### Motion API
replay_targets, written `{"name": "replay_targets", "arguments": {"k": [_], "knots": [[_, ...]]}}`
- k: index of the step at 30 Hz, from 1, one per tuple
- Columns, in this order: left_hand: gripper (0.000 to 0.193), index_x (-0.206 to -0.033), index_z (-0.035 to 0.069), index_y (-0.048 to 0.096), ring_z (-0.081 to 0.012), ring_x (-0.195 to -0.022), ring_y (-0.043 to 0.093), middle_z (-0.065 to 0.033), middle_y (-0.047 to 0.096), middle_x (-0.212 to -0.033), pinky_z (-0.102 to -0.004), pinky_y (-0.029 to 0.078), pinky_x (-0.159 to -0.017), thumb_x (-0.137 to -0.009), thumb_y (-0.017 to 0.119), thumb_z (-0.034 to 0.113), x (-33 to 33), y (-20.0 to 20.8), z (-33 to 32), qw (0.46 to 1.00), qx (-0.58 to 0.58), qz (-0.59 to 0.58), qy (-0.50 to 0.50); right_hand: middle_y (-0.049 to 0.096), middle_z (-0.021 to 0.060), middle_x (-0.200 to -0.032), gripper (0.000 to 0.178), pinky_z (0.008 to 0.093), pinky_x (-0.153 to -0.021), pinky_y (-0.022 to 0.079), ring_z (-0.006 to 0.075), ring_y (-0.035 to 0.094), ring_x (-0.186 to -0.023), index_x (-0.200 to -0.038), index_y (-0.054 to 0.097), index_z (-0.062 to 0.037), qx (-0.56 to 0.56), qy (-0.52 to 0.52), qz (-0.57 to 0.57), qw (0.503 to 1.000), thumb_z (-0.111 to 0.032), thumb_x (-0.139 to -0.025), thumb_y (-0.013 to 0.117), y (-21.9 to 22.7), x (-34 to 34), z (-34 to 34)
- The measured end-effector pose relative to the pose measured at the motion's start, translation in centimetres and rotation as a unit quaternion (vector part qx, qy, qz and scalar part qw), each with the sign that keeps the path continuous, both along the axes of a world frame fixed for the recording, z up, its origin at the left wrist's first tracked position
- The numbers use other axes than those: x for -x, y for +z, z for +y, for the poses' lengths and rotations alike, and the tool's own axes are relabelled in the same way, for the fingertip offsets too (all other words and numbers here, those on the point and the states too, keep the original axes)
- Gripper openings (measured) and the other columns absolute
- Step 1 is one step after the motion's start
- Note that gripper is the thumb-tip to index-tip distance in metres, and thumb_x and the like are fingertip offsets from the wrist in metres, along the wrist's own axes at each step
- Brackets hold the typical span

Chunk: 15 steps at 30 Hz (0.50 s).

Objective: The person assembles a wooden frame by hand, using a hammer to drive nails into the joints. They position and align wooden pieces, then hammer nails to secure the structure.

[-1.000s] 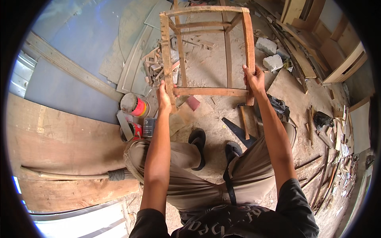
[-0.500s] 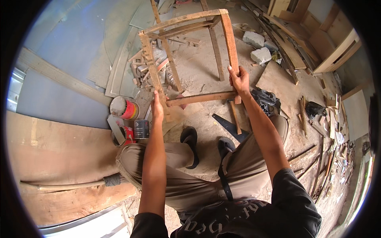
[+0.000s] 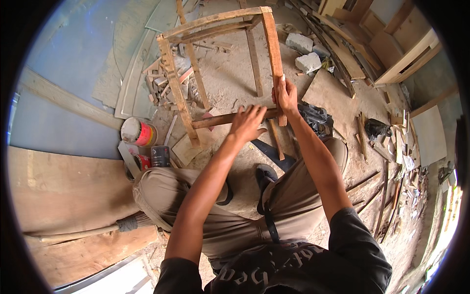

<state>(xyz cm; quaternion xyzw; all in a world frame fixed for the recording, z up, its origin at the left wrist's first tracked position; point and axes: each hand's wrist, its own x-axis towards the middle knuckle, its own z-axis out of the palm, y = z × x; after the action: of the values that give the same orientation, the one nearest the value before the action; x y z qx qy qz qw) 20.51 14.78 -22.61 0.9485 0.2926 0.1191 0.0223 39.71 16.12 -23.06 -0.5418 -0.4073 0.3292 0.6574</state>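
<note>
A wooden chair or stool frame (image 3: 215,22), without a seat, stands in front of me with its legs spread and a crossbar (image 3: 210,121) low on the near side. My right hand (image 3: 286,95) is wrapped round the lower part of its right near leg. My left hand (image 3: 248,121) is at the crossbar, palm down and fingers spread; whether it touches the wood I cannot tell. The left near leg (image 3: 176,93) has notches near its top and no hand on it. Below the crossbar lie a hammer (image 3: 278,142), mostly its wooden handle, and a dark saw blade (image 3: 267,151).
Paint cans (image 3: 137,131) stand at the left beside wooden boards (image 3: 63,181) and a broom (image 3: 122,225). Wood offcuts (image 3: 161,83) are heaped beyond them. White blocks (image 3: 308,62), black plastic bags (image 3: 317,120) and long planks (image 3: 338,63) lie to the right.
My left hand has let go of the left near leg and moved right to the crossbar, its fingers spread. My right hand stays on the right leg. The view has shifted slightly.
</note>
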Motion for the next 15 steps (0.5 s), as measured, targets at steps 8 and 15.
{"name": "replay_targets", "arguments": {"k": [8,15], "knots": [[0.036,-0.114,0.006,0.053,-0.0287,-0.095,0.063,-0.0119,0.061,-0.101,-0.0483,0.051,-0.074,-0.090,0.063,0.030,-2.4,-2.9,1.1,0.998,-0.035,-0.059,-0.010,0.048,0.0024,-0.055,0.048,0.0263,-0.040,0.037,0.0101,0.046,-0.043,-0.078,0.049,-0.0046,-0.009,0.002,0.034,0.999,-0.046,-0.102,0.042,0.2,0.0,-0.7],[0.035,-0.112,0.005,0.055,-0.0268,-0.096,0.062,-0.0092,0.061,-0.103,-0.0475,0.050,-0.074,-0.090,0.062,0.032,-1.5,-3.4,2.0,0.994,-0.079,-0.081,-0.011,0.049,0.0023,-0.058,0.045,0.0261,-0.041,0.039,0.0101,0.047,-0.046,-0.081,0.050,-0.0047,-0.010,0.008,0.049,0.999,-0.044,-0.102,0.043,0.2,0.6,-0.6]]}}
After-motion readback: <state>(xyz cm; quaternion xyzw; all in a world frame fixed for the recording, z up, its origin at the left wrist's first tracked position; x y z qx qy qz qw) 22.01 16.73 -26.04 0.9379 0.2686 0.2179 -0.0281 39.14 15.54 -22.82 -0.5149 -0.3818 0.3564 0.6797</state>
